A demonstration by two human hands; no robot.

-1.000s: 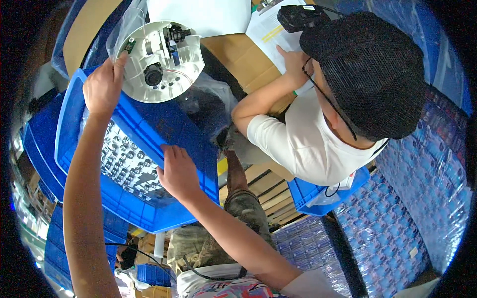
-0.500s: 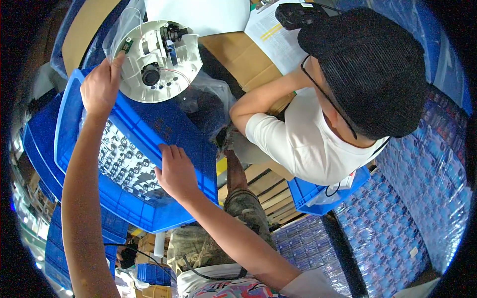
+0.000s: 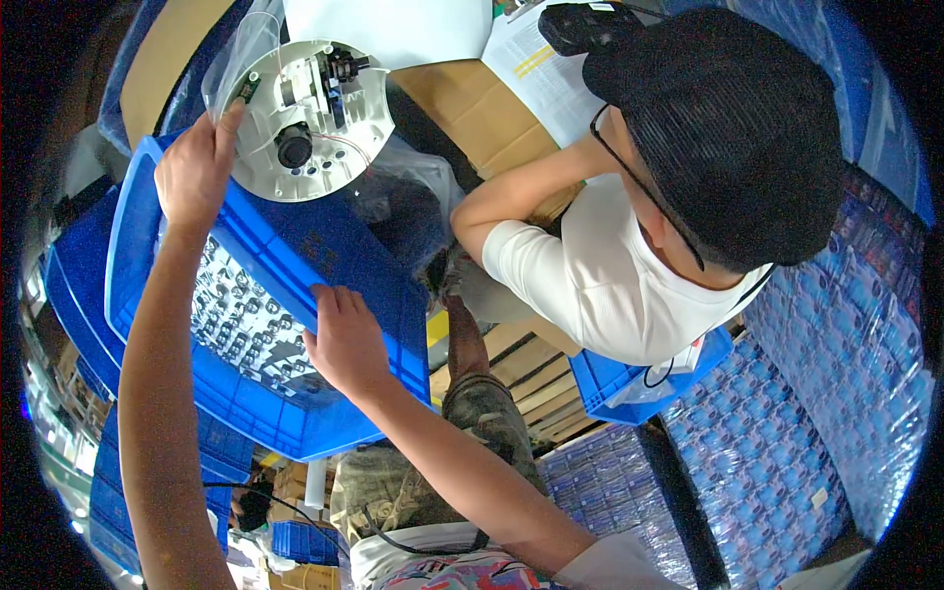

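Note:
A round white plastic housing [image 3: 339,177] lies open side up at the far edge of a blue crate [image 3: 285,433]. Inside it are a black round speaker-like part [image 3: 294,146], a black-and-white mechanism [image 3: 332,84], thin wires and a small green circuit board [image 3: 250,88]. My left hand [image 3: 194,175] is closed on the housing's left edge, its index finger beside the board. My right hand [image 3: 346,339] grips the crate's rim, fingers over the far side and thumb inward. Several small shiny dark-and-clear parts [image 3: 246,320] fill the crate.
To the right a person in a black cap [image 3: 733,143] and white shirt leans over cardboard [image 3: 482,113] and a printed sheet [image 3: 551,64]. Clear plastic film [image 3: 418,172] lies beside the housing. Wooden pallet slats [image 3: 526,383], a small blue bin [image 3: 629,398] and wrapped stacks [image 3: 757,442] stand beyond.
The housing, with my left hand on it, has shifted very slightly left. My right hand stays on the crate rim.

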